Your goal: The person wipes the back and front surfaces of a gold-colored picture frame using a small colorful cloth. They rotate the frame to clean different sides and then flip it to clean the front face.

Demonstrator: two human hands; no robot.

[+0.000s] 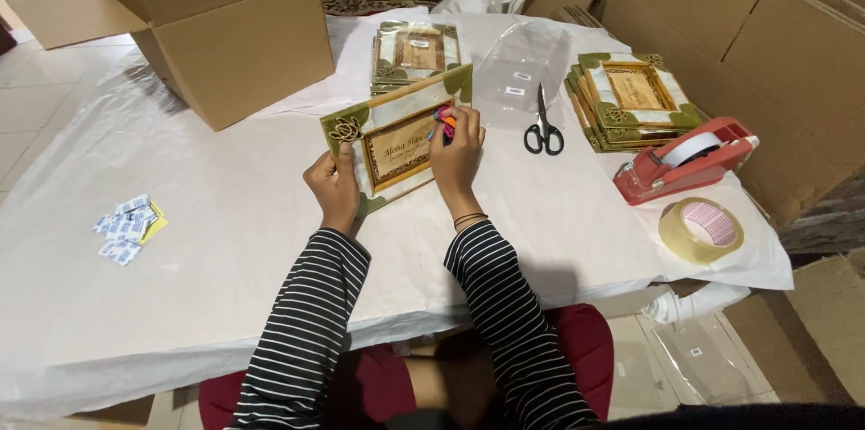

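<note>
Both hands grip a green-cornered wooden frame (396, 144): left hand (333, 185) its edge, right hand (456, 155) also pinching colourful bits (444, 119).

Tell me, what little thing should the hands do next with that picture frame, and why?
Probably press the small colourful piece down onto the frame. The right hand pinches it at the frame's upper right part, while the left hand holds the frame's left edge tilted up off the white table cover. It seems not yet set in place.
</note>
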